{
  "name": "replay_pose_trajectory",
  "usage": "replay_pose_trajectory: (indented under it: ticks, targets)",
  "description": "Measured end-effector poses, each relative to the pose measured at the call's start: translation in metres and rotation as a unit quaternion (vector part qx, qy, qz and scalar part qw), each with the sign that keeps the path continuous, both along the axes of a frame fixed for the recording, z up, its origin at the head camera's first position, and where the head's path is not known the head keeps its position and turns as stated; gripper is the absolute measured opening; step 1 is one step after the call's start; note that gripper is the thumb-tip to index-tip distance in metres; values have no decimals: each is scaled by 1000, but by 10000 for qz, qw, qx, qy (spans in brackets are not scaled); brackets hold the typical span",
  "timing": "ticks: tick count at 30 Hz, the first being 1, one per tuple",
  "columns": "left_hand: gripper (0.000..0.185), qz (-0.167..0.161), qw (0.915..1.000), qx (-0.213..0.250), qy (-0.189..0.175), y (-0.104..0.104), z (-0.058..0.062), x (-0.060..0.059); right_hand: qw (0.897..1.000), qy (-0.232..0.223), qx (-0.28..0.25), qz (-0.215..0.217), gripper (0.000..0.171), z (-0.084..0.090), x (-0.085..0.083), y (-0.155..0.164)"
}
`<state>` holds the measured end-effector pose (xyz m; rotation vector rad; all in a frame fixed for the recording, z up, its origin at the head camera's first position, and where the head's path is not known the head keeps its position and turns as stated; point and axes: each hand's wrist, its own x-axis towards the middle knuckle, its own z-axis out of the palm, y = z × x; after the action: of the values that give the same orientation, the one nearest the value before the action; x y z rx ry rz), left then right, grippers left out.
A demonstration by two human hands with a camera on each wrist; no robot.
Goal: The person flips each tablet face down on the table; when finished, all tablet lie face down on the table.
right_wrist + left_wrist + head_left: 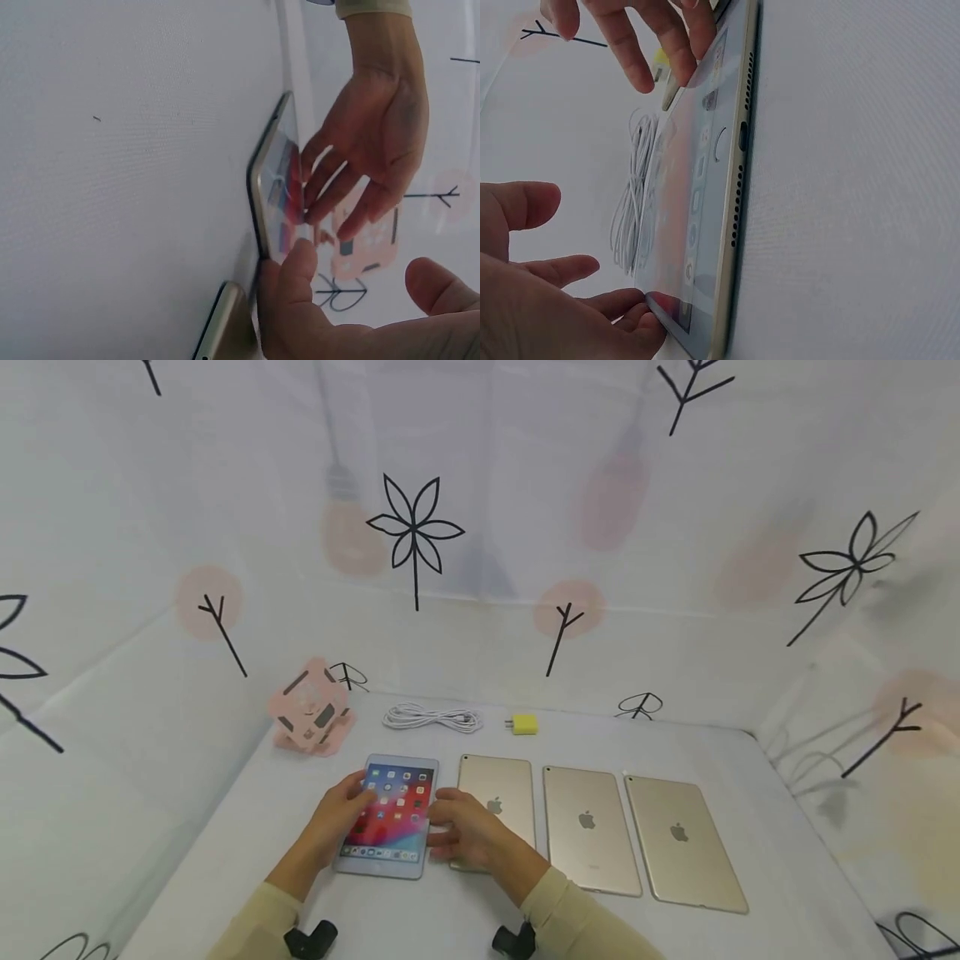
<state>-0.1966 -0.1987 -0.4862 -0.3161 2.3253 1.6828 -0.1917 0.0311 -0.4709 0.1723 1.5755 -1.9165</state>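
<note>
The left hand (pixel 341 814) lies with fingers loosely spread on the left edge of the lit tablet (pixel 392 814), fingertips touching its screen side. The tablet lies face up on the white bench (pixel 450 918), left of three gold tablets (pixel 588 827) lying face down. The right hand (pixel 468 831), fingers relaxed and parted, touches the lit tablet's right edge with its thumb. A coiled white cable (pixel 431 718) and yellow plug (pixel 523 724) lie behind.
</note>
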Motion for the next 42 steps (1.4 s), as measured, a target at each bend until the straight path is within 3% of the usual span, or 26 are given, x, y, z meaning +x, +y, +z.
replay_pose_trajectory:
  ticks: [6, 11, 16, 21, 26, 33, 37, 39, 42]
  targets:
    - [70, 6, 9996, 257, -81, 6, 5, 1, 9997, 159, -112, -121, 75, -5, -3, -4]
    - [78, -119, 9991, 389, -105, 14, 11, 4, 9977, 524, -421, -5, 61, -6, -7, -7]
    - [81, -256, 9979, 594, -25, 16, 16, 2, 9888, 840, -1053, 637, 58, -5, -8, -15]
    - [76, -690, 9936, 890, 74, 10, 18, 3, 9675, 903, -1718, 1622, 71, -3, -3, -27]
    - [74, -1026, 9910, 816, 253, 5, 19, 5, 9561, 959, -1866, 2045, 79, -1, 2, -37]
    - [71, -706, 9915, 983, 475, 0, 32, 7, 9449, 1892, -960, 2494, 79, 5, 8, -36]
    - [60, -735, 9857, 1089, 1055, -2, 36, 4, 9345, 2473, 52, 2559, 77, 11, 12, -30]
    - [54, -795, 9806, 1113, 1405, -4, 37, 3, 9206, 2842, 552, 2622, 78, 14, 13, -27]
    - [50, -770, 9736, 1240, 1754, -6, 37, 1, 8813, 3704, 1342, 2608, 81, 16, 13, -21]
